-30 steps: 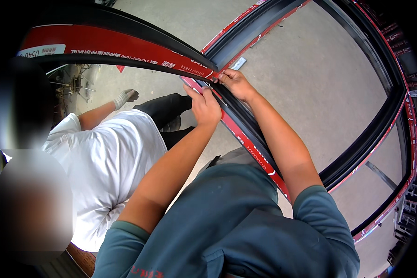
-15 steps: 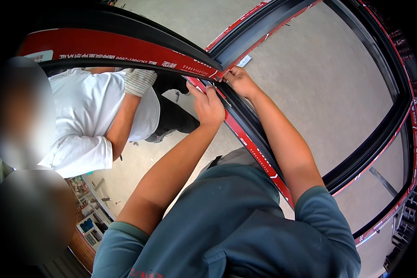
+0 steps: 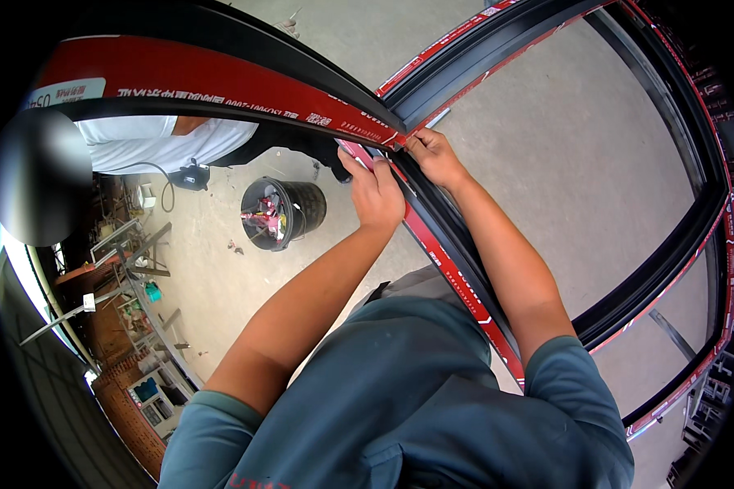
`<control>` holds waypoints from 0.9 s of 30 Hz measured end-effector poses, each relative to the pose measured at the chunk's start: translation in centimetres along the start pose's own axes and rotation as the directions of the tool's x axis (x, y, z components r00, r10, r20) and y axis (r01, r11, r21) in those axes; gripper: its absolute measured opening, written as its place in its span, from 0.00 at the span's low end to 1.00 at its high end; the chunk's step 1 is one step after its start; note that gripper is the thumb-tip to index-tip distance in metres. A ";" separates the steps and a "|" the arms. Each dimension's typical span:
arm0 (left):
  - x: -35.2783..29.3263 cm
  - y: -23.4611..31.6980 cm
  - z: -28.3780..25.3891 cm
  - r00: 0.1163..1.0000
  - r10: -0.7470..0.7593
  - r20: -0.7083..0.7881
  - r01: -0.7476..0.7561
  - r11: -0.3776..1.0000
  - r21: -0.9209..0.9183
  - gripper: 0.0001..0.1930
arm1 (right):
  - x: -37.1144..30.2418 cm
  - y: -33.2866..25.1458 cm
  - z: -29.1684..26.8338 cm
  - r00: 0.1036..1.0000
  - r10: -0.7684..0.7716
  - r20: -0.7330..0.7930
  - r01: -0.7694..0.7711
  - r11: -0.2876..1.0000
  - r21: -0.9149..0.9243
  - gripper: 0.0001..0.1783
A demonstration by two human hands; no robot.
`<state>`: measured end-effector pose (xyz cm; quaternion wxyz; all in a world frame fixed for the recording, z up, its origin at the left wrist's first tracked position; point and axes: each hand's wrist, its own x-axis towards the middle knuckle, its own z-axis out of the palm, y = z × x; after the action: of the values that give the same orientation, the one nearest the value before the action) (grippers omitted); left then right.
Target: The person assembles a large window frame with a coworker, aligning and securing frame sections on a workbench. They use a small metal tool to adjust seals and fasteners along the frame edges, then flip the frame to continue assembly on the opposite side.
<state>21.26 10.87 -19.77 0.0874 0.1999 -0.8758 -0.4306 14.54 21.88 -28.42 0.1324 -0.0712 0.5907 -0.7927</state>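
A: What is concealed at the corner?

B: The fingertips of the right hand bend in where the bars meet; what lies between them is hidden, so whether they grip cannot be told. The left hand grips the lower bar, its undersides out of sight. The upper-left bar fades into the dark rim and covers part of a co-worker.

A: Edges and room?

B: The red-and-black frame extends to the right, bounding a wide opening through which floor shows. A black bucket stands left of the left hand, apart from it.

A: Counts?

B: Two hands; three bars at the corner, including the upper-right bar; one bucket; one co-worker.
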 end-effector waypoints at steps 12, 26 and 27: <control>-0.2 1.1 -0.3 0.995 -0.084 0.047 0.085 0.996 -0.028 0.37 | 1.4 -0.7 -1.2 0.984 0.122 0.129 -0.107 0.987 -0.117 0.12; 0.2 -0.5 0.2 0.999 -0.049 0.010 0.048 0.996 0.070 0.39 | -0.1 -3.5 0.9 0.958 0.244 -0.148 -0.278 0.916 -0.288 0.15; 0.2 -0.6 0.3 0.999 -0.036 0.009 0.036 0.997 0.071 0.39 | 0.0 -2.8 0.4 0.963 0.252 -0.094 -0.267 0.943 -0.200 0.16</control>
<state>21.13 10.66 -20.47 0.0678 0.2163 -0.8872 -0.4019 14.27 22.23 -25.63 0.2074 0.0202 0.6798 -0.7031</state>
